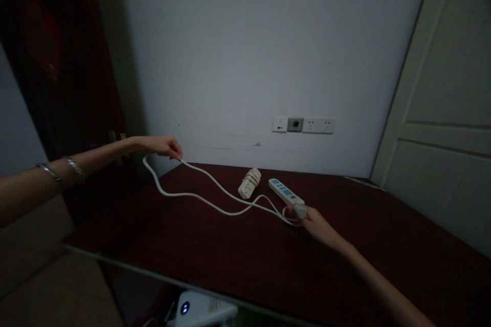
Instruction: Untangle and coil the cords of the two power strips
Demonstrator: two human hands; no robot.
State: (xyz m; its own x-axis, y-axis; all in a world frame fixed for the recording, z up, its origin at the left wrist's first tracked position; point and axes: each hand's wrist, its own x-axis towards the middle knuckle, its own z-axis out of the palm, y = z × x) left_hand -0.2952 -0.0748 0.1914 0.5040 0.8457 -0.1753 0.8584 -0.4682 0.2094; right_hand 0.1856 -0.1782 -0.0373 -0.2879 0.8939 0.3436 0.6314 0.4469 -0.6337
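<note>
Closest in, a left forearm with two metal bangles, stretched out past the near-left corner of the desk, and a right forearm coming in from the lower right. Left grip closed in a pinch on the white cable, held up off the desk, fingertips pointing toward the right grip. Right grip low on the desktop, closed around a pale plug at the cable's other end, fingers wrapped about it.

Between the two grips, the cable itself: slack below the left grip, bent into a wide loop, then two strands crossing on the dark red wood, with a small loop right at the right grip. Just beyond the right grip, next to the plug, a white power strip with blue switches, flat on the desk and slanted. Cannot tell whether the cable joins it. A little farther from the right grip, over toward the left grip, a cream bundle of wound cord lying on its side.

Well beyond both grips, on the pale wall, a row of wall sockets. Below the desk's near edge, nearer than either grip, a white device with a small blue light. Behind the left grip, a dark wooden door; far out past the right grip, a white panelled door.
</note>
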